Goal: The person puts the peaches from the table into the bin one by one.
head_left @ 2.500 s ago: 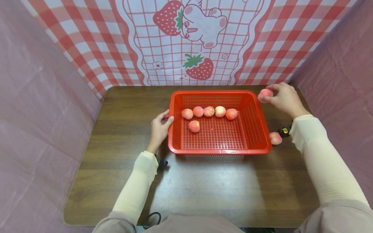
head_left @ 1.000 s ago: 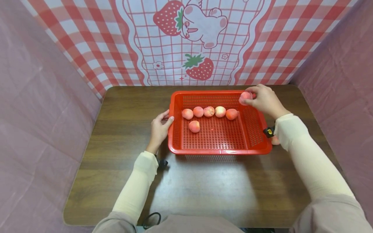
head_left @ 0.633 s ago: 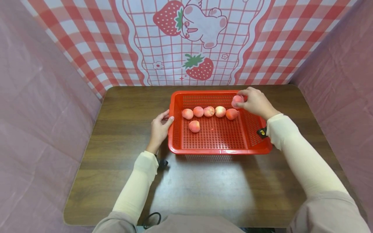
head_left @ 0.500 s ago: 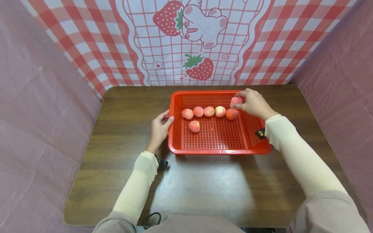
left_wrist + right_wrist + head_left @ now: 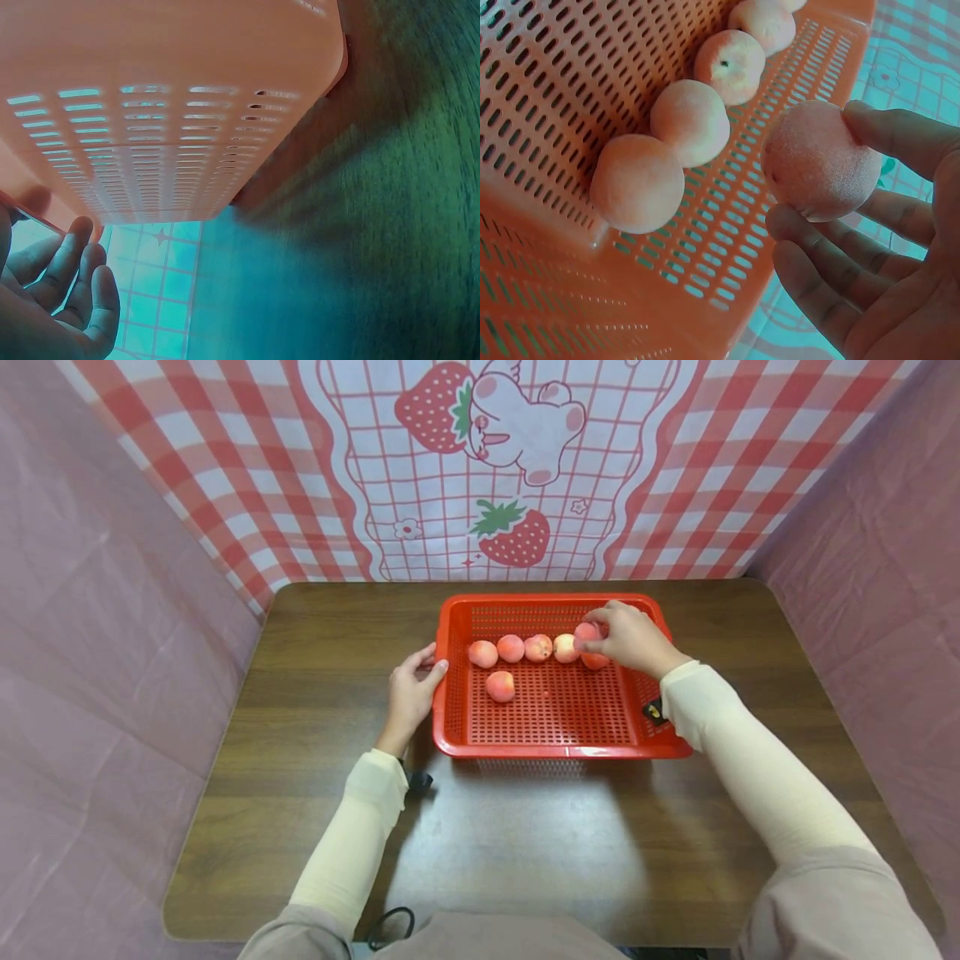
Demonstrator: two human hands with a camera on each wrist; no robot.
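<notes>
A red perforated plastic basket (image 5: 525, 751) stands on the table. Its left rim is gripped by my left hand (image 5: 409, 692), thumb on top, with the fingers (image 5: 69, 259) underneath. My right hand (image 5: 633, 639) pinches a pinkish peach (image 5: 821, 161) between thumb and fingers above the basket's far right part. In the head view the held peach overlaps the rightmost peach (image 5: 596, 661) of a row along the far side. Other peaches in that row include a pale yellow one (image 5: 566, 648) and a leftmost one (image 5: 483, 653). Nearer me lies a single peach (image 5: 500, 686).
The brown wooden table (image 5: 300, 827) extends around the basket. A checked cloth with strawberry prints (image 5: 513, 537) hangs behind it, and pink curtains (image 5: 97, 652) flank both sides. A black cable (image 5: 392, 922) loops at the front edge.
My right hand has carried the peach leftward from beyond the basket's right rim to over the row inside. A peach on the table at right is now hidden behind my arm. The left hand stays put.
</notes>
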